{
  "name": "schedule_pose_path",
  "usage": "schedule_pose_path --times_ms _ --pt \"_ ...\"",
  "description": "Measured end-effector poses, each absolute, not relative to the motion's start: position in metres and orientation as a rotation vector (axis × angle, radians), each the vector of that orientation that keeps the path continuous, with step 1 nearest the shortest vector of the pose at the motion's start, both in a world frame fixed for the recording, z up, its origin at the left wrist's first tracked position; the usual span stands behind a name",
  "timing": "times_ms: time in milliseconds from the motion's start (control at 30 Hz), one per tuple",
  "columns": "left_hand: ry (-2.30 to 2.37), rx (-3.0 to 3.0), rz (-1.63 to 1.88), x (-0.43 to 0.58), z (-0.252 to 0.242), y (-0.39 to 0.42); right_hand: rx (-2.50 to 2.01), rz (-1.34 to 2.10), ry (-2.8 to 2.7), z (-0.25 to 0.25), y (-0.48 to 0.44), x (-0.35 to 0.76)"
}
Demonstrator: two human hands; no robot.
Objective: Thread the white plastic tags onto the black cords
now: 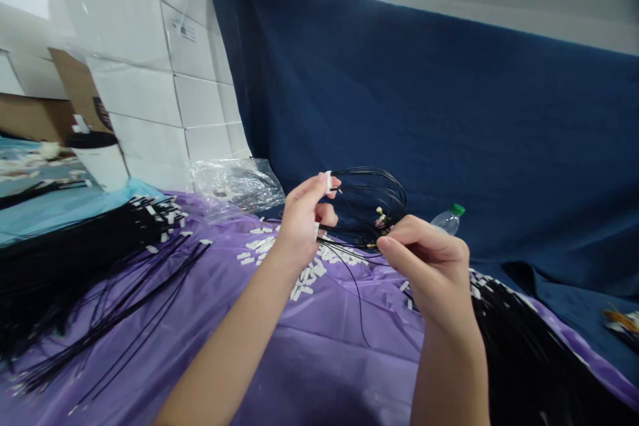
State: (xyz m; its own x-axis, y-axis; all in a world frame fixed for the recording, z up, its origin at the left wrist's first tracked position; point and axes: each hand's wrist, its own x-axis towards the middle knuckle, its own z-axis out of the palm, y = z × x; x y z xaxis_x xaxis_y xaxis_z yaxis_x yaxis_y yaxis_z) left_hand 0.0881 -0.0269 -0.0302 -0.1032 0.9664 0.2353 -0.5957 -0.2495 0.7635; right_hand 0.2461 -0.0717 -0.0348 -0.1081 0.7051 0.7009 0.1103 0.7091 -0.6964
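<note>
Black, thin wires [401, 202] loop above purple sheeting [319, 354] between the left hand [305, 214], pinching a small white rectangular connector [329, 182], and the right hand [428, 251], clamped on their bunched stretch, whose details we cannot make out.

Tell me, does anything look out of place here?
One thin black wire trails below the left hand, straying from the looped wires; that looks a little untidy. White pieces lie strewn on the purple sheet.

No legible text: print [186, 28] on white box [197, 53] too small, dark mark [102, 113] on brown cardboard [74, 83] unreadable.
</note>
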Motion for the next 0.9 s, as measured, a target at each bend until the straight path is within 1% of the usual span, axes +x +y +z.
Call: schedule_pose_path --times_ms 100,233,333,467,700,800,900 --pt "0.583 0.913 1.68 0.089 -0.031 -0.025 -0.595 0.688 -1.538 -0.039 -0.068 0.246" --pt "0.594 1.02 1.756 0.092 -0.036 -0.02 -0.483 0.829 -1.286 -0.037 -0.068 0.244" --pt "0.618 1.082 1.757 0.092 -0.041 -0.015 -0.414 0.824 -1.115 -0.028 -0.073 0.25" --pt "0.629 1.098 1.73 0.092 -0.043 -0.013 -0.414 0.732 -0.988 -0.021 -0.08 0.259" --pt "0.66 1.138 1.723 0.093 -0.045 -0.013 -0.438 0.723 -1.094 -0.028 -0.08 0.247" --pt "0.662 1.147 1.73 0.093 -0.045 -0.013 -0.463 0.863 -1.174 -0.031 -0.077 0.242" --pt "0.659 1.151 1.725 0.094 -0.044 -0.014 -0.418 1.116 -1.235 -0.031 -0.074 0.241"
